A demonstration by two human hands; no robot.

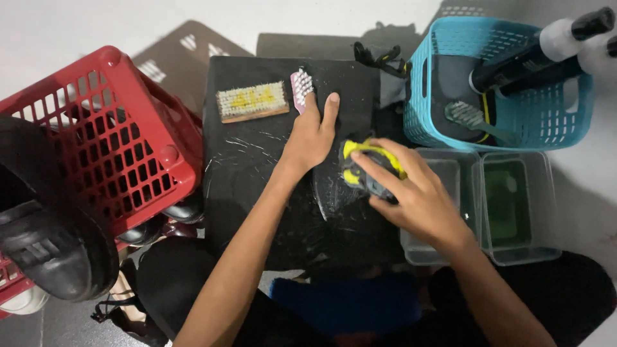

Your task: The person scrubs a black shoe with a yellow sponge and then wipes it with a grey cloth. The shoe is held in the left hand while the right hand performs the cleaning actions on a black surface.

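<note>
My right hand [411,189] grips a yellow and grey scrubbing brush [365,168] and presses it onto a dark soapy item [337,196] lying on a black mat [257,173]. Just left of the brush, my left hand [312,135] lies flat on the mat with its fingers stretched out. Its fingertips reach a small pink brush [301,87] at the mat's far edge. A wooden brush with pale bristles [252,101] rests to the left of the pink one.
A red basket [116,128] stands at the left with dark shoes [45,238] in front. A blue basket [508,83] at the right holds spray bottles [546,48] and a brush. Two clear tubs [508,212] sit below it.
</note>
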